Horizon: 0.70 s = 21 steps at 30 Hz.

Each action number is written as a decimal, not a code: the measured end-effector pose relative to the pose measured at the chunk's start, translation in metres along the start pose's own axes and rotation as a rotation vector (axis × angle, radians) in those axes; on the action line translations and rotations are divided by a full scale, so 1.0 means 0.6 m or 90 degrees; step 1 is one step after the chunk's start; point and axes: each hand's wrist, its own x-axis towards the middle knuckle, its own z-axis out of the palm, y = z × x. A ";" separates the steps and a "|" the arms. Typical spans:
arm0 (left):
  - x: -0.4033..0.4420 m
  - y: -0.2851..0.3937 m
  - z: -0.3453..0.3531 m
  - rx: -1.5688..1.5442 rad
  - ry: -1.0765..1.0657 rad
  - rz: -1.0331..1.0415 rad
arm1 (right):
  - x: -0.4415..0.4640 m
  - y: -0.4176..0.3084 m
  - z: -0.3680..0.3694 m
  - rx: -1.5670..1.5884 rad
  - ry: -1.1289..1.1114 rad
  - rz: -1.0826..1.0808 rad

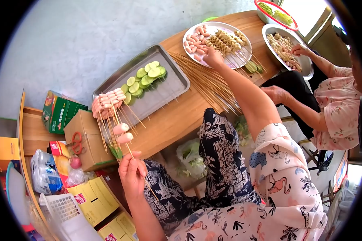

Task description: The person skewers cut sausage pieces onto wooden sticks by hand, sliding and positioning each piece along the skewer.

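Observation:
My left hand (132,170) is closed round a thin wooden skewer (129,148), which carries two pink sausage pieces (122,132) near its upper end. On the oval white plate (245,38), my right hand (213,57) reaches down at the near edge, beside loose small sausages (194,42); its fingertips are partly hidden. Skewered tofu-like rolls (225,42) lie on the same plate. A metal tray (165,86) holds skewered green slices (138,82) and a pile of sausage skewers (106,102). Bare skewers (201,80) are spread between tray and plate.
A co-worker (338,104) sits at the right, one hand over a metal bowl (307,66) of food. Behind it is a red-rimmed basin (295,24). Scissors (75,142) lie on a cardboard box (82,128) at the left, beside a green box (60,112).

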 end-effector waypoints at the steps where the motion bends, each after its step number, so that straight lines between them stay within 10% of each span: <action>1: 0.000 -0.002 -0.002 0.005 -0.001 0.001 | 0.014 -0.004 -0.007 0.159 -0.136 0.100; 5: 0.000 -0.006 0.002 0.035 0.006 0.001 | -0.011 -0.032 -0.024 0.860 -0.398 0.170; 21: -0.009 -0.005 0.015 0.181 -0.053 0.009 | -0.288 -0.263 -0.019 1.117 -0.522 0.070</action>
